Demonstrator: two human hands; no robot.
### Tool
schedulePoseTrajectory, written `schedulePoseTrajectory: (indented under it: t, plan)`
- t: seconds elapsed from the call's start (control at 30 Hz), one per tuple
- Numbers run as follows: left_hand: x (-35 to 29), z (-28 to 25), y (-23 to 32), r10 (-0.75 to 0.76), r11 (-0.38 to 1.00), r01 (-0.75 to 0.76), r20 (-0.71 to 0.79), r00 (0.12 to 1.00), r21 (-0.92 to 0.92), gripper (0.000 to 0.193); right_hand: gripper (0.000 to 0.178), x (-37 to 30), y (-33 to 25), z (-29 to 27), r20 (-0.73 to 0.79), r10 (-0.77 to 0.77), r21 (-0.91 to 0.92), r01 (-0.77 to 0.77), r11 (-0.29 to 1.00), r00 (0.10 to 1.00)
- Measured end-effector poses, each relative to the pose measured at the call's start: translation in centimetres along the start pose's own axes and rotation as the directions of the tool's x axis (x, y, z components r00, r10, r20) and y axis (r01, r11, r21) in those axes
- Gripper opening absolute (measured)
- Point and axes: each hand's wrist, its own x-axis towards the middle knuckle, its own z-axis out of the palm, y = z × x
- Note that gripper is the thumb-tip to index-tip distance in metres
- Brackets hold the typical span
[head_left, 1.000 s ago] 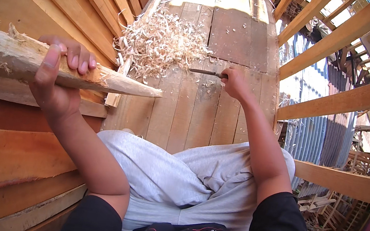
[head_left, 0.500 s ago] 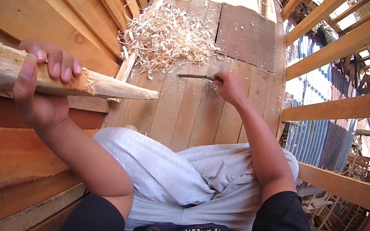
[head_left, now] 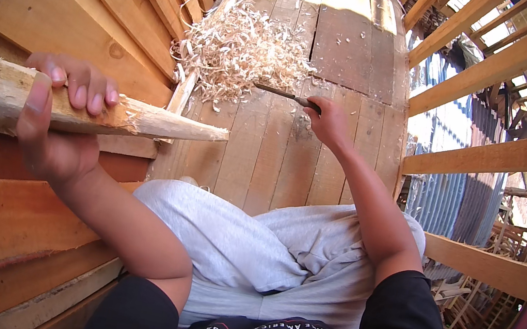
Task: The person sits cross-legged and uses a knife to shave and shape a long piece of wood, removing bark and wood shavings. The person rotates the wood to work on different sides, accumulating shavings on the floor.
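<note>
A pale, rough-hewn wooden stake (head_left: 166,123) comes in from the left edge and tapers to a point above the floor. My left hand (head_left: 71,113) is closed round its thick part, thumb on the near side and fingertips over the top. Loose fibres hang from the stake's far-left end. In my right hand (head_left: 324,118) is the handle of a thin, dark-bladed knife (head_left: 282,92). Its blade points left, apart from the stake, with the tip close to the edge of a heap of curled wood shavings (head_left: 243,54).
Leaning planks (head_left: 87,13) line the left side. A plank floor (head_left: 269,172) runs ahead, with a sunlit strip at the far end. Wooden rails (head_left: 493,149) stand along the right, with corrugated metal sheets (head_left: 441,193) beyond. My crossed legs (head_left: 218,233) in grey trousers fill the near middle.
The knife in my right hand has tilted, its blade tip rising towards the shavings, and the hand has shifted slightly. My left hand and the stake have hardly moved.
</note>
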Motion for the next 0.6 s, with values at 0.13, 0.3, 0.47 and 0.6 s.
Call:
schedulePoseTrajectory:
  t: [0.13,0.3,0.47,0.6]
  plan:
    - [0.0,-0.2,0.0,-0.006,1.000,0.006,-0.018,1.000,-0.012,0.025,0.021,0.5,2.1,-1.2,0.456,-0.188,0.254,0.075,0.964,0.870]
    - [0.3,0.3,-0.4,-0.007,1.000,0.007,-0.023,1.000,-0.017,0.024,0.024,-0.3,1.7,0.9,0.060,0.007,0.001,-0.007,1.000,0.998]
    - [0.1,0.0,0.1,-0.010,1.000,0.009,-0.008,1.000,-0.013,0.024,0.022,3.0,5.4,-6.2,0.276,0.086,0.079,-0.111,0.991,0.957]
    - [0.1,0.1,-0.6,-0.013,1.000,0.013,-0.016,1.000,0.000,0.024,0.022,1.9,5.7,-11.5,0.473,0.300,-0.142,-0.264,0.954,0.829]
